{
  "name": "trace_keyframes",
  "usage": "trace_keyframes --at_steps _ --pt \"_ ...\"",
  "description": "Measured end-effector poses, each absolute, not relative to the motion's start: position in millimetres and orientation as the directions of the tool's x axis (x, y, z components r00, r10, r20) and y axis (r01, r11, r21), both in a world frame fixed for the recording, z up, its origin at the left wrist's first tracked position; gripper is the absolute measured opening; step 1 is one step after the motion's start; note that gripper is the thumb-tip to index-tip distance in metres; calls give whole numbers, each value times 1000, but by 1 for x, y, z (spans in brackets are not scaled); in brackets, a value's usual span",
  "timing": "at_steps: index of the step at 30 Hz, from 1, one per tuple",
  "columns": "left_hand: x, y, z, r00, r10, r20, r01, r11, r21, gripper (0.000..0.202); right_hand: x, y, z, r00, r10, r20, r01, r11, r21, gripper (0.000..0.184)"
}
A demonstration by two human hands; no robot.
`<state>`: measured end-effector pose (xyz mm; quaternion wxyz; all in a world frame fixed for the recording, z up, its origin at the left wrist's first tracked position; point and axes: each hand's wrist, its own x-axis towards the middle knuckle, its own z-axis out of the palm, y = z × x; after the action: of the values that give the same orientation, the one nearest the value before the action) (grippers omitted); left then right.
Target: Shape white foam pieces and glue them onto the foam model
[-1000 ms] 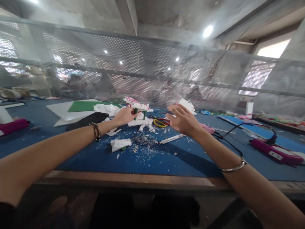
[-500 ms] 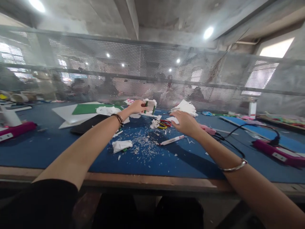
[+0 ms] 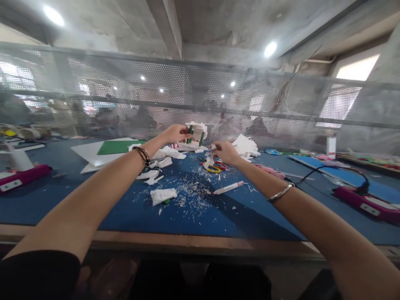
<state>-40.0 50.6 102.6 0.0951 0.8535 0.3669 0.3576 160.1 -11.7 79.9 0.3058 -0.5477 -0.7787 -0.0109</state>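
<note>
My left hand (image 3: 175, 134) is closed around the left side of a small white model with green posts (image 3: 197, 132), holding it upright at the back of the table. To its right, my right hand (image 3: 225, 152) has its fingers pinched on a crumpled white scrap (image 3: 211, 157), whose material I cannot make out. Just below that scrap lie scissors with yellow and red handles (image 3: 213, 168), partly covered. A white marker pen (image 3: 228, 187) rests on the blue mat, nearer to me. Small white shavings (image 3: 193, 196) are scattered beside it.
White sheets (image 3: 245, 146) are heaped behind my right hand. A green sheet (image 3: 117, 147) lies on white board at left. Purple power strips (image 3: 364, 204) sit at both sides, a black cable at the right one. A perforated metal screen (image 3: 200, 96) stands behind the table.
My right hand has moved left from beside the white sheets and closed its fingers on the white scrap. My left hand, with the model, has shifted slightly left and up.
</note>
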Motion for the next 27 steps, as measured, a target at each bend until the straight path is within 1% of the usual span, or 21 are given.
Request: trace_keyframes --at_steps 3,6,8,11,12,14,16,18,20,21,22,24,26,27 --pt "-50 62 101 453 712 536 549 -697 462 16 169 -6 86 -218 862 457 871 384 -308 25" --pt "-58 75 104 411 715 565 521 -693 498 16 176 3 87 -244 898 367 857 376 -352 22" --pt "-63 84 112 303 713 632 479 -687 546 14 177 11 88 -259 916 307 839 371 -398 20" --pt "-69 97 128 174 684 708 423 -701 574 12 175 23 97 -291 923 252 818 376 -435 20" --pt "-71 100 133 151 689 709 428 -692 581 12 172 25 102 -314 921 231 813 386 -435 19" --pt "-75 104 141 160 699 697 466 -676 571 12 164 27 110 -386 903 191 807 430 -404 19" --pt "-77 108 144 209 701 682 504 -675 539 12 149 23 115 -496 853 161 788 520 -331 20" --pt "-77 111 143 254 694 673 526 -683 506 12 127 13 113 -642 764 57 734 635 -243 20" --pt "-74 113 140 294 690 662 542 -691 479 13 102 2 106 -769 636 -62 637 757 -148 23" --pt "-72 113 138 317 690 651 552 -693 465 13 90 -4 102 -811 574 -117 583 810 -61 28" --pt "-69 113 137 333 690 643 561 -693 453 13 79 -9 98 -840 525 -137 524 850 48 30" --pt "-64 109 135 351 697 626 576 -687 442 15 62 -13 91 -799 536 -271 478 841 254 30" --pt "-60 103 134 359 706 610 591 -678 437 16 53 -12 88 -763 562 -318 460 819 344 27" --pt "-60 100 134 361 711 604 600 -673 433 17 52 -9 88 -751 571 -332 455 811 367 25"
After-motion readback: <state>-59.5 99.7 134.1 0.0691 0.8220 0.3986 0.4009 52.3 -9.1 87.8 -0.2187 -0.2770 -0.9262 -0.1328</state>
